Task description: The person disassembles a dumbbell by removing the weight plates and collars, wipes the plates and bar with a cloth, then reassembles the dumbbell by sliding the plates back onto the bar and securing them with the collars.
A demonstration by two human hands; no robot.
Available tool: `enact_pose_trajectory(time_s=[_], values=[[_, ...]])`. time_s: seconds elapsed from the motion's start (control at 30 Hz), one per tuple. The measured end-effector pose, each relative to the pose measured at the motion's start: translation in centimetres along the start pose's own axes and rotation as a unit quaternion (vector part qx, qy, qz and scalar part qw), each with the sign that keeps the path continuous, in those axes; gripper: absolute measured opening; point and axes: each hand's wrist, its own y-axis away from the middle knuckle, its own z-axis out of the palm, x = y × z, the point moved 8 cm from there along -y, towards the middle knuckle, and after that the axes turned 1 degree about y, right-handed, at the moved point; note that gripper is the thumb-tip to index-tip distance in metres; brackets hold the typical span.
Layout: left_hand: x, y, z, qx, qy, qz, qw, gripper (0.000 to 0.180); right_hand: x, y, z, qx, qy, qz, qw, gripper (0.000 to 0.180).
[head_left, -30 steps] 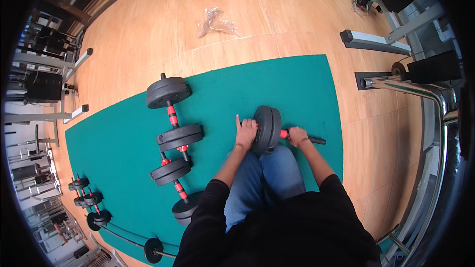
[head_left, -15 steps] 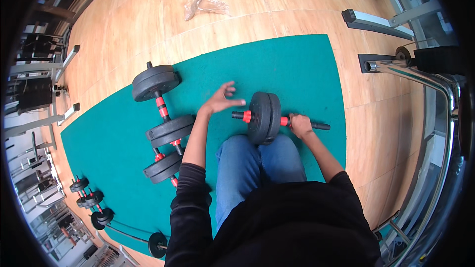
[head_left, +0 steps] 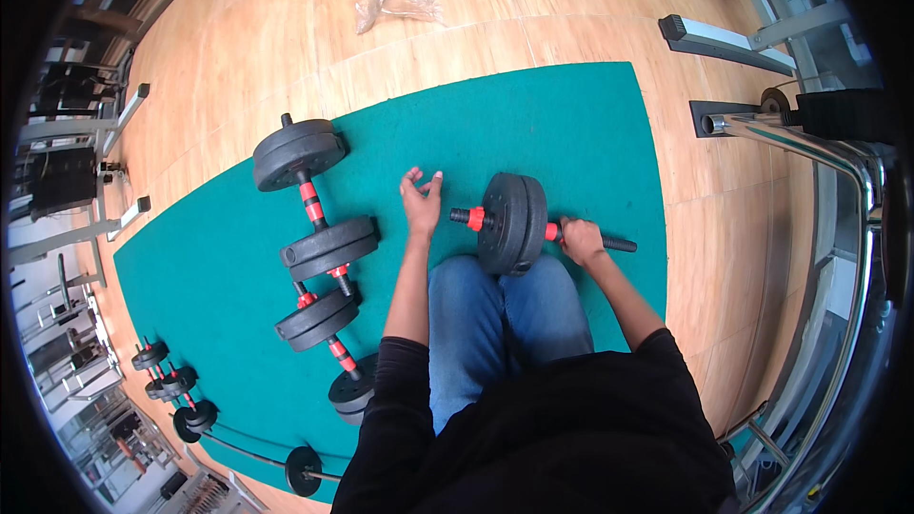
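In front of my knees a dumbbell bar carries two black weight plates (head_left: 514,224) side by side, with a red collar (head_left: 475,219) on its left end. My right hand (head_left: 581,240) is wrapped round the bar just right of the plates, and the bare black bar end (head_left: 620,245) sticks out beyond it. Left of the bar's other end, my left hand (head_left: 422,202) is raised over the mat, empty, its fingers loosely bent and apart. To the left lies a complete dumbbell (head_left: 311,202) with black plates at both ends and a red-and-black grip.
A second loaded dumbbell (head_left: 339,352) lies nearer on the green mat (head_left: 533,114), partly behind my left sleeve. Clear plastic wrapping (head_left: 395,2) rests on the wooden floor. Gym machine frames (head_left: 728,46) stand at right; a mirror (head_left: 71,400) is at left.
My left hand has drawn slightly away from the plates and turned upward, its forearm shifting right and uncovering more of the nearer dumbbell. The right hand keeps its hold on the bar.
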Motion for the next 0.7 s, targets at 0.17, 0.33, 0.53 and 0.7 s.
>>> enact_pose_trajectory(time_s=[0.17, 0.33, 0.53, 0.7], values=[[2.2, 2.7, 3.4, -0.256, -0.247, 0.039, 0.934, 0.103, 0.3, -0.1, 0.7, 0.004, -0.004, 0.003, 1.000, 0.025], [-0.3, 0.0, 1.1, -0.121, -0.010, -0.025, 0.992, 0.111, 0.2, 0.1, 0.7, 0.003, -0.002, 0.001, 1.000, 0.026], [-2.2, -0.5, 0.0, -0.063, 0.109, -0.085, 0.988, 0.087, 0.4, -0.1, 0.6, 0.010, -0.013, 0.002, 1.000, 0.027], [-0.7, 2.9, 2.8, -0.288, -0.009, -0.032, 0.957, 0.078, 0.6, -0.2, 1.0, 0.006, -0.015, 0.010, 1.000, 0.027]])
